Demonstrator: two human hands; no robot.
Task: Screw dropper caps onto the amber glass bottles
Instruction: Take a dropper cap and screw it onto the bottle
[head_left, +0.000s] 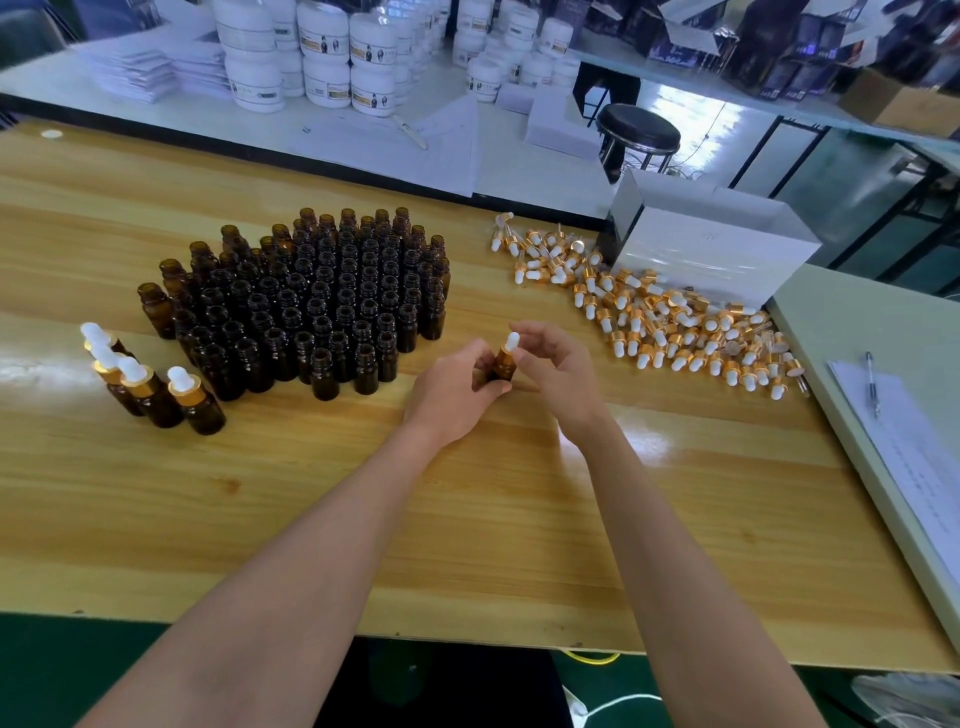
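The wooden table (260, 493) takes up most of the view. At eleven o'clock from the hands stands a tight block of open bottles (322, 296), all upright; at two o'clock sprawls a loose pile of caps (675, 322), gold collars and white bulbs lying every way, its far edge against a white box (711, 244); at three o'clock, on the pale surface beside the table, lies a sheet (893, 431) with a pen (872, 382) on it; at nine o'clock a small group of capped bottles (150, 384) stands just beside the block. In the middle of the table both hands meet on one bottle (504, 366); the left hand (457, 395) grips its body low down, fingers curled round the glass; the right hand (561, 369) curls its thumb and fingertips about the cap (512, 341) on the neck, the white bulb standing up between them. The bottle stands upright; I cannot tell whether its base touches the wood.
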